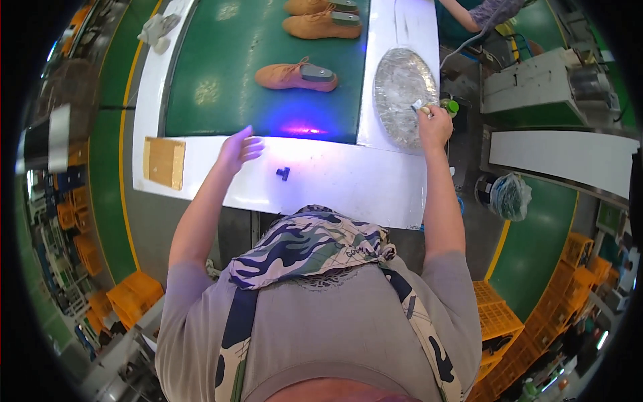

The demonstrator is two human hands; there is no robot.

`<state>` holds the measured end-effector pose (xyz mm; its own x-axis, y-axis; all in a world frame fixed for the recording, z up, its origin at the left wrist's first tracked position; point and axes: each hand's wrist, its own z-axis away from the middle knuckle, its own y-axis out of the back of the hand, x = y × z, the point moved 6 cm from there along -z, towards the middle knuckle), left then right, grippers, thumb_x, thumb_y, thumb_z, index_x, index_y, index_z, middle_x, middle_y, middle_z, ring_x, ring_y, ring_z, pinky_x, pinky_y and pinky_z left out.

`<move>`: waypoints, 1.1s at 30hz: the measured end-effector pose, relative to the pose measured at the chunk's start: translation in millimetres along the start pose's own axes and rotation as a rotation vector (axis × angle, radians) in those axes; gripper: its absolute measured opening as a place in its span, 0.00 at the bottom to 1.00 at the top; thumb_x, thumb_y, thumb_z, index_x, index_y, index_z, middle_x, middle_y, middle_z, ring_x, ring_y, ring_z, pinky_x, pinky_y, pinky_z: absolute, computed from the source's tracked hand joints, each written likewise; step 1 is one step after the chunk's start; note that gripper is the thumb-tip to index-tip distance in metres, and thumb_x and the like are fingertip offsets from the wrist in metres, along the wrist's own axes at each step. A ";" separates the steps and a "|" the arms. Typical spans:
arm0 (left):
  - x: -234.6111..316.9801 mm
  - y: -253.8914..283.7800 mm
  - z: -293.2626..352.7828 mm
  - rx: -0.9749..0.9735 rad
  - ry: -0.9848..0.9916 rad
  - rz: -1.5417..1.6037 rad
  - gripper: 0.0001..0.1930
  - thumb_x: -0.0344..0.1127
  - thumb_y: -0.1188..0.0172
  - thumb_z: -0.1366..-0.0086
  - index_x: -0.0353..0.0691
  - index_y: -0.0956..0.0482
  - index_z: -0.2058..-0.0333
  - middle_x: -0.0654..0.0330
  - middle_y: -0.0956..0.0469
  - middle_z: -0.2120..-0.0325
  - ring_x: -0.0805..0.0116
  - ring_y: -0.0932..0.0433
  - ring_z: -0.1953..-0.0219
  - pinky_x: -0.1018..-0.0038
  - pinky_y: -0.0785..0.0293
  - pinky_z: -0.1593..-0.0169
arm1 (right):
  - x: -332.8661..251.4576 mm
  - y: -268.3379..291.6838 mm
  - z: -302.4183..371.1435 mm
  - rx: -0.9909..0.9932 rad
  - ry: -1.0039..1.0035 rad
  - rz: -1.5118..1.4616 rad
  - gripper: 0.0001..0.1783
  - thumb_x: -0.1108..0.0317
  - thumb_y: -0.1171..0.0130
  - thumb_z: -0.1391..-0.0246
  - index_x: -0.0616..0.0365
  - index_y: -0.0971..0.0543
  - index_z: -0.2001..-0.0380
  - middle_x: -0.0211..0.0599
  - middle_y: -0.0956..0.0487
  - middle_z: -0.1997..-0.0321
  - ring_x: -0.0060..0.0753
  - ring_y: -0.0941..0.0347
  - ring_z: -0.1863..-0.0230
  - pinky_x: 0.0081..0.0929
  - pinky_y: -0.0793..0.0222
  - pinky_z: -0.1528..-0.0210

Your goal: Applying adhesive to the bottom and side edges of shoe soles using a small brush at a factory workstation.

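Note:
My right hand (435,127) is closed on a small brush (417,105) with a pale tip, held over the right side of a plastic-wrapped oval plate (396,84). My left hand (242,149) holds nothing, its fingers slightly bent and apart, above the white table edge (321,177) at the front of the green belt (207,100). Nearest on the belt lies a tan lace-up shoe (284,76) with a grey-green insert in its opening. Farther off are another tan shoe (315,25) and a third, partly cut off (305,7).
A black knob (284,174) sits on the white surface, with a brown board (164,163) at its left. Beyond my right hand is a green-capped bottle (451,107). Another person's arm (461,15) reaches in at upper right. Orange crates (495,321) stand behind me.

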<state>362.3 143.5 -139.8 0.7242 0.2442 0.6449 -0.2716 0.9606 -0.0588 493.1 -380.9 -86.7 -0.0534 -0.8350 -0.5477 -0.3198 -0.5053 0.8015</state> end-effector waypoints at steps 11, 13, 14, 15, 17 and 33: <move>72.4 -183.0 -162.8 0.098 0.236 0.486 0.43 0.64 0.43 0.40 0.38 0.42 0.37 0.38 0.42 0.38 0.37 0.40 0.37 0.42 0.42 0.37 | 12.3 -58.4 -72.3 0.007 0.104 0.374 0.06 0.62 0.37 0.57 0.47 0.18 0.73 0.30 0.20 0.65 0.42 0.29 0.57 0.44 0.36 0.57; 74.8 -184.4 -166.8 0.116 0.238 0.502 0.38 0.61 0.43 0.39 0.39 0.39 0.40 0.39 0.41 0.39 0.37 0.39 0.38 0.42 0.41 0.37 | 13.0 -66.9 -63.6 0.005 0.096 0.344 0.05 0.63 0.37 0.58 0.48 0.18 0.74 0.30 0.20 0.66 0.42 0.29 0.57 0.44 0.37 0.57; 73.5 -181.4 -169.1 0.135 0.226 0.527 0.34 0.59 0.44 0.38 0.40 0.36 0.43 0.40 0.40 0.40 0.38 0.38 0.39 0.42 0.41 0.37 | 12.5 -68.2 -61.1 0.010 0.101 0.307 0.05 0.63 0.37 0.58 0.48 0.19 0.74 0.30 0.20 0.66 0.42 0.29 0.57 0.44 0.38 0.57; 70.4 -178.3 -171.8 0.138 0.235 0.529 0.34 0.59 0.44 0.38 0.40 0.36 0.43 0.40 0.40 0.40 0.38 0.38 0.39 0.42 0.41 0.37 | 13.5 -68.6 -59.8 0.002 0.100 0.312 0.05 0.63 0.37 0.58 0.48 0.19 0.74 0.30 0.20 0.66 0.42 0.29 0.57 0.44 0.38 0.57; 65.9 -174.2 -177.4 0.028 0.229 0.572 0.29 0.51 0.45 0.36 0.39 0.35 0.43 0.42 0.36 0.42 0.39 0.35 0.40 0.43 0.38 0.38 | 14.0 -69.7 -58.0 -0.046 0.108 0.243 0.05 0.63 0.37 0.57 0.48 0.19 0.74 0.29 0.21 0.66 0.42 0.29 0.57 0.44 0.39 0.56; 19.5 -139.9 -176.5 -0.366 0.117 0.778 0.11 0.27 0.39 0.44 0.46 0.32 0.81 0.67 0.33 0.85 0.70 0.32 0.78 0.67 0.26 0.59 | 6.6 -69.5 -66.4 0.019 0.038 0.197 0.06 0.61 0.38 0.56 0.49 0.19 0.76 0.34 0.21 0.69 0.46 0.27 0.61 0.46 0.36 0.60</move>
<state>526.3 37.3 -253.4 0.4833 0.8424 0.2384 -0.5107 0.4925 -0.7048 577.8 -365.8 -130.1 -0.0811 -0.9249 -0.3714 -0.3241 -0.3279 0.8874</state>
